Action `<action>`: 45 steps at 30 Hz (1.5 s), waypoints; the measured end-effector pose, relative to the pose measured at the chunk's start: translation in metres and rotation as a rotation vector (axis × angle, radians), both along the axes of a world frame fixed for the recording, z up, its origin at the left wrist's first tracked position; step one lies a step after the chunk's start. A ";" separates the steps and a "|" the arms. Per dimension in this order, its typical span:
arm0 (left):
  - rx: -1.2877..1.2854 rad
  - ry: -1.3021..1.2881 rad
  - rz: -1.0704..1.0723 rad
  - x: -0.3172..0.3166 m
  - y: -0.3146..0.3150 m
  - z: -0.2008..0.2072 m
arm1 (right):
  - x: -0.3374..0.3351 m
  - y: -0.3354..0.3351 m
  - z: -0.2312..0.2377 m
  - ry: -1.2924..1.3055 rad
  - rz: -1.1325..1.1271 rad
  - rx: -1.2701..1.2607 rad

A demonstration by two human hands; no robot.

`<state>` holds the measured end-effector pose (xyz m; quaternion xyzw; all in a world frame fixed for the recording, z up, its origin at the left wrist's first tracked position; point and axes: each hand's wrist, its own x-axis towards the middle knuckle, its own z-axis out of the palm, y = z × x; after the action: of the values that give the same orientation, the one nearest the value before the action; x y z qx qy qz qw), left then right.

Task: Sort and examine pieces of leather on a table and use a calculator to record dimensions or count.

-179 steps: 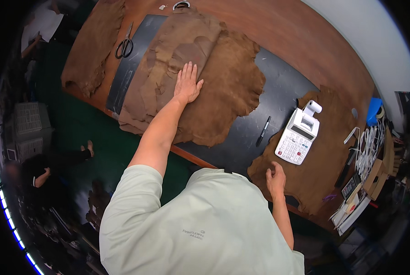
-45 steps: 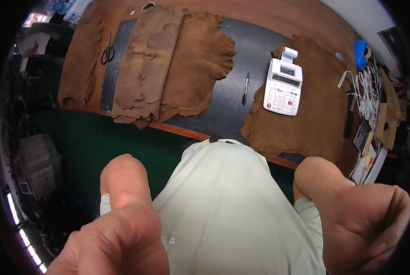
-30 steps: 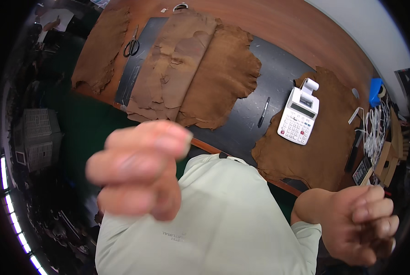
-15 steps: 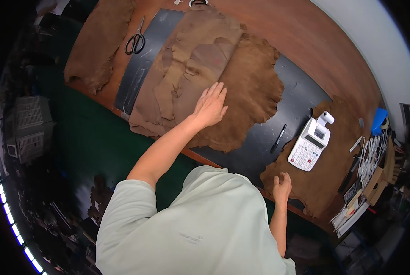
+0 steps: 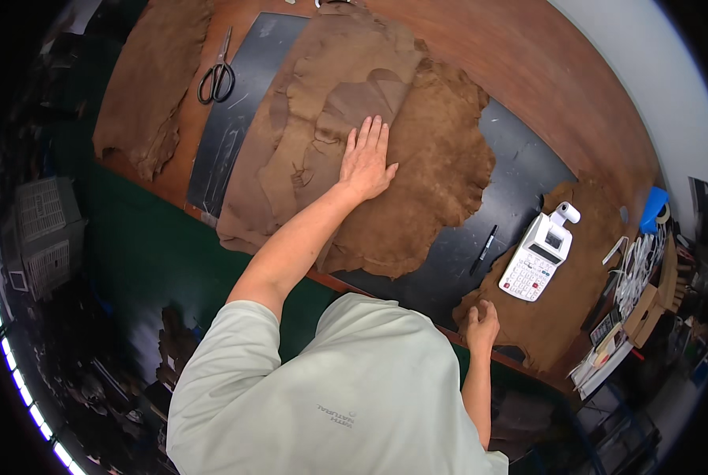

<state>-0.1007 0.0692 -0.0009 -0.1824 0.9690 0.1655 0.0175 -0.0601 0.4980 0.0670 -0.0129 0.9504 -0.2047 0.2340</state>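
A brown leather hide (image 5: 441, 150) is spread on a dark cutting board, its left part covered by a folded, paler brown layer (image 5: 291, 158) with creases and patches. My left hand (image 5: 366, 162) lies flat on the leather near the fold, fingers stretched out, nothing in it. Close to the table's front edge, my right hand (image 5: 482, 326) hovers by another brown hide (image 5: 560, 317), or rests on its margin; I cannot tell which. Its fingers are loosely bent with the thumb apart, and nothing shows between them. A white printing calculator (image 5: 534, 261) sits on that hide.
Black-handled scissors (image 5: 218, 75) lie left of the dark board (image 5: 520, 150), and a black marker (image 5: 485, 249) lies on its right side. One more hide (image 5: 152, 79) is at far left. Cables (image 5: 639, 269), a blue object (image 5: 653, 210) and boxes (image 5: 645, 313) crowd the right end.
My left hand has shifted slightly farther up over the leather, still flat. My right hand has barely moved. The whole view has tilted a little.
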 end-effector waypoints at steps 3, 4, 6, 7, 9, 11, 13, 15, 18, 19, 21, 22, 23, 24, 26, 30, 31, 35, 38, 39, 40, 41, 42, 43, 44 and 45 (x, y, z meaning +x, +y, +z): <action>-0.010 -0.009 0.007 0.001 -0.001 -0.001 | -0.001 -0.001 0.001 -0.008 0.004 0.009; -0.006 -0.014 0.004 -0.001 -0.001 -0.001 | 0.000 0.000 0.003 -0.020 -0.012 0.006; -0.009 -0.019 0.011 0.001 -0.001 -0.001 | -0.001 0.002 0.001 -0.020 -0.029 -0.015; -0.008 -0.028 0.015 0.002 0.000 -0.002 | -0.002 0.003 0.000 -0.023 -0.049 -0.035; -0.013 -0.032 0.013 0.002 0.000 -0.003 | -0.003 0.002 0.004 -0.032 -0.056 -0.037; -0.009 -0.047 0.014 0.002 -0.001 -0.004 | -0.002 0.003 0.004 -0.043 -0.064 -0.040; -0.026 -0.045 0.013 0.003 -0.002 -0.006 | -0.001 0.006 0.000 0.009 -0.030 -0.013; -0.042 -0.044 0.005 0.002 -0.002 -0.007 | 0.001 0.007 -0.005 -0.029 -0.077 -0.023; -0.043 -0.063 0.004 0.000 -0.002 -0.006 | 0.006 0.014 -0.019 -0.068 -0.094 0.000; -0.041 -0.076 0.002 -0.001 -0.002 -0.005 | 0.007 0.018 -0.024 -0.068 -0.065 0.034; -0.044 -0.090 0.000 0.000 -0.002 -0.005 | 0.008 0.021 -0.028 -0.058 -0.071 0.005; -0.048 -0.094 0.003 0.000 -0.002 -0.005 | 0.008 0.022 -0.030 -0.048 -0.075 -0.018; -0.050 -0.098 0.002 -0.001 -0.001 -0.004 | 0.008 0.024 -0.030 -0.048 -0.078 -0.021; -0.053 -0.097 0.000 -0.001 0.000 -0.004 | 0.008 0.025 -0.030 -0.045 -0.078 -0.028; -0.067 -0.120 0.003 -0.001 0.002 -0.003 | 0.006 0.030 -0.029 -0.042 -0.082 -0.035; -0.067 -0.148 0.005 -0.001 0.006 0.001 | -0.002 0.047 -0.027 0.106 0.001 -0.017; -0.068 -0.160 0.010 -0.001 0.009 0.001 | -0.004 0.053 -0.027 0.212 0.065 0.024; -0.163 -0.152 -0.063 -0.009 0.007 -0.011 | -0.004 0.067 -0.025 0.170 -0.072 0.024; -0.234 -0.141 -0.047 0.001 -0.010 -0.022 | -0.020 0.059 -0.023 0.160 -0.007 0.077; -0.232 -0.126 -0.049 0.002 -0.013 -0.020 | -0.024 0.055 -0.019 0.112 -0.026 0.092; -0.225 -0.076 -0.066 0.004 -0.019 -0.024 | -0.028 0.053 -0.015 0.065 -0.035 0.094; -0.235 -0.063 -0.085 0.004 -0.021 -0.026 | -0.029 0.055 -0.017 0.087 -0.032 0.112; -0.225 -0.077 -0.093 0.001 -0.020 -0.025 | -0.030 0.056 -0.020 0.109 -0.022 0.125; -0.222 -0.086 -0.102 -0.003 -0.015 -0.025 | -0.031 0.059 -0.021 0.099 -0.042 0.113; -0.224 -0.098 -0.101 -0.004 -0.013 -0.026 | -0.034 0.061 -0.021 0.099 -0.051 0.116; -0.225 -0.098 -0.108 -0.005 -0.011 -0.027 | -0.036 0.062 -0.021 0.089 -0.054 0.121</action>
<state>-0.1056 0.0581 -0.0275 -0.1384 0.9879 0.0455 0.0530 -0.0963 0.5600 0.0460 0.0176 0.9704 -0.1523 0.1865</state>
